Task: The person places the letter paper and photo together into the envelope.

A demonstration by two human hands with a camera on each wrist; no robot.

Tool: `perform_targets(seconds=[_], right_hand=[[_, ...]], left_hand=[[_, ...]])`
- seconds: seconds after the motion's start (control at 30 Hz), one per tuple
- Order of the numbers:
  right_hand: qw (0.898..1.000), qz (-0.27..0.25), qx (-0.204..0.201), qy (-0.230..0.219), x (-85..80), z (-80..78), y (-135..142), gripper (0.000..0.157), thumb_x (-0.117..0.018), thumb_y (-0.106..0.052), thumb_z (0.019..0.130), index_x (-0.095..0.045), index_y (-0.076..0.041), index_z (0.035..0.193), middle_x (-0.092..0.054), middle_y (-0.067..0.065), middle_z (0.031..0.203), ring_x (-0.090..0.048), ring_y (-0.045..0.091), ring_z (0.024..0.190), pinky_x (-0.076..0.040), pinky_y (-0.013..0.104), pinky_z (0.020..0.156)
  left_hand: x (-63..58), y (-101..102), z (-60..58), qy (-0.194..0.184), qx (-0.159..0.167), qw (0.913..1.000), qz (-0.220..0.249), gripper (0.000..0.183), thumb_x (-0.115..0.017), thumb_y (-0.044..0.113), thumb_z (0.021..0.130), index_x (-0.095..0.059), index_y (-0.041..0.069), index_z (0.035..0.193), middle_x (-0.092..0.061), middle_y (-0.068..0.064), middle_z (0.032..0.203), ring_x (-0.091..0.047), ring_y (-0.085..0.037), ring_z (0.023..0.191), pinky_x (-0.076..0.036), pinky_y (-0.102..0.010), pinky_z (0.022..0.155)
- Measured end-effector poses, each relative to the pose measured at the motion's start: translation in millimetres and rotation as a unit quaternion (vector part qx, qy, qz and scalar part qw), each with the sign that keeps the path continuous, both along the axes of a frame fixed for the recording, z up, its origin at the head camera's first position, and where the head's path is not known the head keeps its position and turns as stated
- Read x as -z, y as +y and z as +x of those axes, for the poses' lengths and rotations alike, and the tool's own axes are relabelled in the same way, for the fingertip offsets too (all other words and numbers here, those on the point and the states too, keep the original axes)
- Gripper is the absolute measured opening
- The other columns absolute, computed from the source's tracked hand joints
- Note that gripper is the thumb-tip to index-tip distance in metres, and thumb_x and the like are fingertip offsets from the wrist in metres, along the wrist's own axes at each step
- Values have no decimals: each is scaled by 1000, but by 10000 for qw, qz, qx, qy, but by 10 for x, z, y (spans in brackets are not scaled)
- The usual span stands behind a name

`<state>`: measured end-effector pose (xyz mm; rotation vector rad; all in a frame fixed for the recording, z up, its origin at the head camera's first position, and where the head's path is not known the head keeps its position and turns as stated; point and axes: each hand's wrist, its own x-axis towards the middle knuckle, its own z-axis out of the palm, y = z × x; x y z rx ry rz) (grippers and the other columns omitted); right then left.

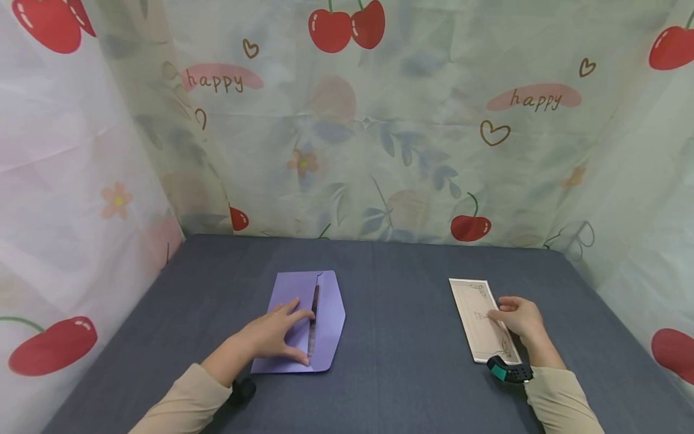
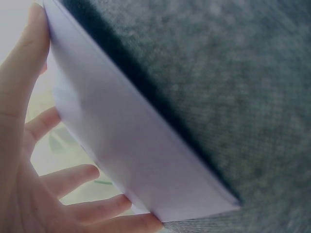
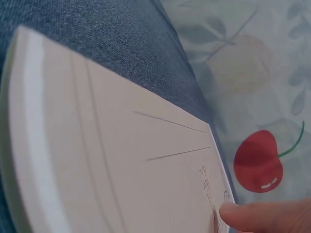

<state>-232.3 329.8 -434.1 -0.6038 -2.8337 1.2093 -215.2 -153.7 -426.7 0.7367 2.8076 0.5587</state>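
here the left hand (image 1: 273,337) lies flat with spread fingers on the purple envelope (image 1: 325,313), which sits open-flapped on the grey desk (image 1: 401,361). well apart, the right hand (image 1: 519,318) rests loosely curled fingertips on the edge of the cream card (image 1: 477,319), gripping nothing.

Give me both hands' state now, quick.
Left hand: open, fingers spread flat on the purple envelope, holding nothing.
Right hand: fingers loosely bent, fingertips on the beige card; no clear grip.
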Motion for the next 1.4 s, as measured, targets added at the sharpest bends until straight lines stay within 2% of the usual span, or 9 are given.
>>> perform_targets(seconds=[0.3, 0.6, 0.87, 1.13, 1.27, 1.4], right_hand=[[9998, 205, 38, -67, 4, -9, -29, 54, -68, -11, 80, -46, 13, 124, -53, 33, 113, -54, 38, 94, -45, 33, 64], [9991, 325, 244, -111, 19, -26, -42, 51, -71, -11, 78, -50, 14, 117, -58, 32, 104, -58, 35, 87, -44, 26, 56], [9988, 384, 208, -210, -12, -9, -31, 48, -71, -14, 78, -52, 15, 112, -56, 24, 93, -53, 28, 80, -43, 28, 56], [9995, 278, 137, 96, 5, -17, -2, 37, -62, -6, 82, -54, 15, 112, -62, 31, 97, -61, 27, 76, -44, 24, 52], [9998, -16, 124, 127, 4, -20, 14, 34, -57, -4, 85, -55, 15, 113, -62, 31, 100, -61, 18, 70, -45, 22, 51], [9994, -279, -88, 183, -17, -19, 35, 35, -56, -6, 87, -56, 14, 115, -61, 32, 106, -60, 10, 69, -45, 19, 51]], left_hand=[[-2, -2, 7, -49, -37, 10000, 10, 77, -78, 56, 62, -50, 25, 126, -31, -26, 148, -33, -54, 130, -35, -64, 97], [-8, 2, 6, -82, -63, 9999, -34, 77, -78, 56, 63, -49, 24, 127, -31, -25, 148, -33, -53, 131, -35, -65, 97], [-23, 6, 10, -74, -23, 10000, -31, 76, -78, 55, 63, -50, 24, 127, -31, -25, 148, -33, -52, 131, -36, -64, 96], [-14, 5, 8, -44, -24, 10000, -50, 76, -77, 56, 63, -50, 25, 127, -31, -25, 148, -34, -52, 131, -36, -64, 96], [-11, 8, 5, -50, -30, 10000, -31, 76, -77, 56, 62, -50, 25, 126, -31, -25, 148, -34, -52, 131, -36, -64, 96], [-15, 6, 4, -64, -36, 10000, -38, 76, -77, 57, 62, -50, 26, 126, -31, -25, 148, -34, -52, 131, -36, -64, 96]])
